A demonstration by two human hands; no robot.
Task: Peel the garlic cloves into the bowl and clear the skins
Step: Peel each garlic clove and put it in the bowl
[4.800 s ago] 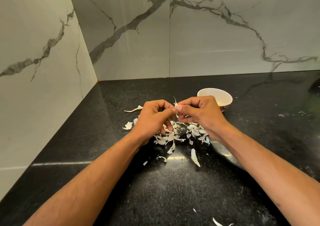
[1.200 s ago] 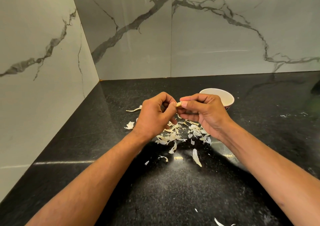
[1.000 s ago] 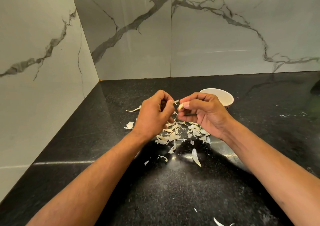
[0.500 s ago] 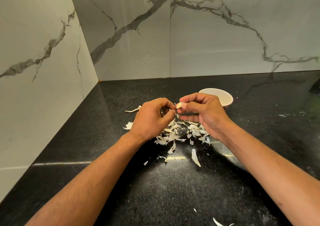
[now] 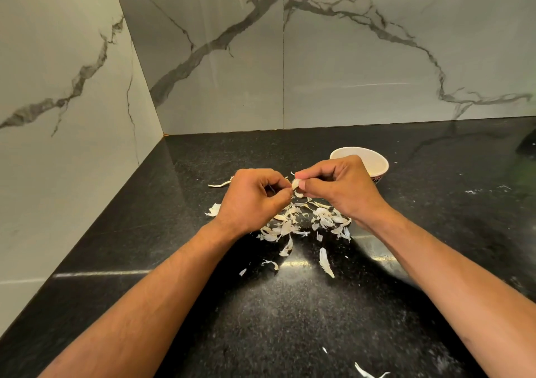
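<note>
Black speckled stone forms the counter (image 5: 290, 334), set in a corner of grey-veined marble wall panels (image 5: 377, 58). Both forearms reach in from the lower edge; the left hand (image 5: 252, 200) and right hand (image 5: 339, 189) meet above a scatter of papery garlic skins (image 5: 301, 221), with stray flakes nearer the viewer and two more to the left. A white bowl (image 5: 375, 163) stands just behind the right hand, which covers its near rim; the contents cannot be made out beyond a yellowish patch. Between the hands lies the garlic clove (image 5: 295, 185), pinched by the right thumb and curled fingers (image 5: 316, 174), while the left fingers (image 5: 275, 182), also curled, nip at the clove's near side, probably at a shred of skin too small to resolve. Most of the clove is hidden by the fingertips. Compared with half a second earlier, the left hand sits closer against the right, and the clove shows more pale surface.
</note>
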